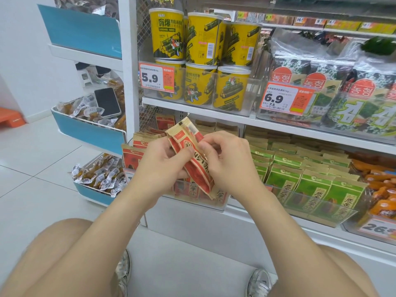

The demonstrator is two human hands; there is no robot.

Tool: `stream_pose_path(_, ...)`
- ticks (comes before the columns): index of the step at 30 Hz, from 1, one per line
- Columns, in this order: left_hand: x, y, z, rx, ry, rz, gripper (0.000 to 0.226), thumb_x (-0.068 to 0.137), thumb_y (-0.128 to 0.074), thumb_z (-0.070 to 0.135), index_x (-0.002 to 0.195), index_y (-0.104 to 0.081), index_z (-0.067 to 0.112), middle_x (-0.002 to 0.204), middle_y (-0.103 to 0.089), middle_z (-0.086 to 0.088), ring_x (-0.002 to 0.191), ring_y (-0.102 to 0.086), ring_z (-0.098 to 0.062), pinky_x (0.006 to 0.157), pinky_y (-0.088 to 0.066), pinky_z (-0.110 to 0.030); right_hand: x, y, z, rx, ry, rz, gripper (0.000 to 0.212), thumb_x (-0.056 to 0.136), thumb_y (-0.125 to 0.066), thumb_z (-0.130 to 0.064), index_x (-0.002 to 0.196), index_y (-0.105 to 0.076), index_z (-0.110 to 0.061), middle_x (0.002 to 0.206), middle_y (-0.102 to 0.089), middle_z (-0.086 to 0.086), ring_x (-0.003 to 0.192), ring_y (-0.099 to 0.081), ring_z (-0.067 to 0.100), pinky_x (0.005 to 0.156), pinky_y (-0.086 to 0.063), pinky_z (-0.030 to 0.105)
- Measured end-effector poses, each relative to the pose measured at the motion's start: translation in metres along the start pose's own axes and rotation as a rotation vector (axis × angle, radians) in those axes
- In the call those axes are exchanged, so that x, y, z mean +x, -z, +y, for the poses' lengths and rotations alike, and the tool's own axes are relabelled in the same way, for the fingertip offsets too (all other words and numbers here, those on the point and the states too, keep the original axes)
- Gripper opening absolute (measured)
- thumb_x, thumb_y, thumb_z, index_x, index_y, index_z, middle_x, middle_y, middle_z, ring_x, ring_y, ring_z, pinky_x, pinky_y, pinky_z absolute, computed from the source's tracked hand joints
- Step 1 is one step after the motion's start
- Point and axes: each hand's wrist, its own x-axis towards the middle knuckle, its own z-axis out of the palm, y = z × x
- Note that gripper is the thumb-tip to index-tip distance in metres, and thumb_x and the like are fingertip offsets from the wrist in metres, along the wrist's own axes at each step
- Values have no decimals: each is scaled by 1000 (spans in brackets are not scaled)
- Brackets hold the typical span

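Note:
I crouch in front of a shop shelf. Both hands hold a small stack of red and tan snack packets [194, 155], tilted, just above the clear bin [222, 205] of the same red packets on the lowest shelf. My left hand [165, 163] grips the stack from the left with its thumb on the front. From the right, my right hand [229, 161] has its fingers curled round the packets' edge. The lower ends of the packets sit between my wrists.
Green packets [304, 187] fill the bin to the right, orange packs [381, 189] beyond. Yellow tubs [199, 61] and seaweed bags [342, 95] stand on the shelf above. At left, a blue rack [94, 133] holds wrapped snacks and a phone [107, 102]. White tiled floor lies at left.

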Motion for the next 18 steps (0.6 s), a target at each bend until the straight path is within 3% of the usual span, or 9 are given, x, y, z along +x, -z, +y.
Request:
stream_pose_path(2, 1, 0, -1, -95, 27, -2, 14, 107, -60, 5, 106, -72, 13, 99, -82, -12, 90, -82, -27, 59, -63, -25, 1, 0, 1, 56, -6, -4, 12, 100, -71, -26, 96, -81, -23, 99, -77, -12, 92, -71, 11, 90, -57, 48)
stream_pose_path(4, 5, 2, -3, -255, 50, 9, 18, 107, -58, 2, 115, -71, 9, 109, -81, -16, 103, -79, -34, 79, -68, -43, 3, 3, -1, 177, -74, -19, 10, 98, -76, -32, 106, -80, -28, 103, -77, -15, 97, -71, 6, 90, -59, 44)
stream_pose_path(6, 8, 4, -3, -420, 51, 35, 22, 107, -55, 2, 123, -69, 8, 116, -79, -16, 108, -78, -33, 86, -66, -50, 3, 7, -4, 273, -186, -40, 36, 94, -81, -40, 127, -66, -36, 109, -76, -15, 103, -70, 1, 88, -58, 34)
stream_pose_path(8, 10, 4, -2, -524, 46, 47, 21, 109, -55, 12, 124, -69, 10, 117, -78, -14, 107, -77, -30, 85, -66, -50, 1, 12, -7, 334, -328, -71, 58, 89, -85, -47, 137, -53, -43, 109, -76, -12, 101, -72, 2, 85, -59, 30)
stream_pose_path(11, 9, 2, -2, -500, 31, 57, 26, 107, -59, 33, 116, -73, 14, 103, -77, -9, 98, -77, -23, 80, -66, -45, 2, 22, -8, 488, -478, -165, 54, 85, -91, -39, 130, -62, -34, 99, -81, -2, 87, -79, 16, 80, -67, 45)
stream_pose_path(15, 11, 3, -6, -404, 51, 184, 24, 109, -60, 26, 107, -76, 8, 98, -80, -12, 94, -79, -23, 86, -67, -46, 5, 29, -2, 280, -379, -110, 51, 73, -98, -48, 116, -71, -40, 100, -79, -10, 90, -76, 6, 79, -66, 39)
stream_pose_path(18, 12, 1, -6, -521, 65, 203, 25, 112, -54, 23, 115, -73, 7, 111, -81, -16, 104, -80, -26, 85, -67, -39, 6, 30, 1, 416, -507, -18, 64, 69, -99, -51, 123, -67, -38, 107, -80, -7, 97, -78, 11, 83, -65, 41)
